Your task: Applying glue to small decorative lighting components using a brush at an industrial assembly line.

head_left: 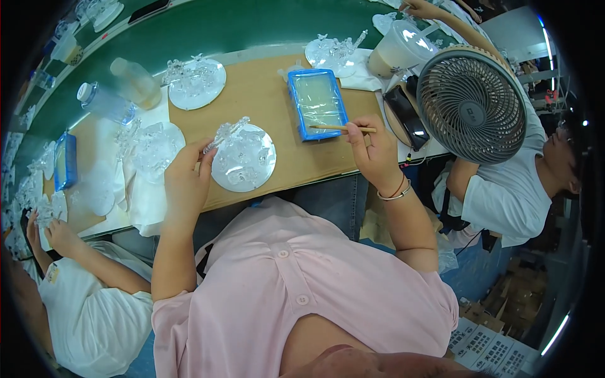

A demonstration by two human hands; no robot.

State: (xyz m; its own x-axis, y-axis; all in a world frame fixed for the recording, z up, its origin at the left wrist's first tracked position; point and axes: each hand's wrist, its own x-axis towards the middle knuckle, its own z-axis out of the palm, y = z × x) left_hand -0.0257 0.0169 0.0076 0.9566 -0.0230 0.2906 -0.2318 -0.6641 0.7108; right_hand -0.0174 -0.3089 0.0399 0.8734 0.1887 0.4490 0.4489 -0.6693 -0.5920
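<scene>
My left hand [188, 176] is closed in a pinch on a small clear plastic piece [229, 133], held over the left edge of a white round plate [261, 148]. More clear, glassy parts lie on that plate. Between the thumb and fingers of my right hand [376, 154] is a thin tan wooden stick [331, 128]. Its tip reaches over the near end of a shallow blue tray [294, 104], whose pale content looks shiny. Whether the tip touches the content I cannot tell.
More plates with clear parts, such as one farther back [211, 88], stand around brown cardboard [252, 82]. Plastic bottles [107, 104] are at left, a lidded cup [397, 50] and a round fan [471, 107] at right. Co-workers sit on both sides.
</scene>
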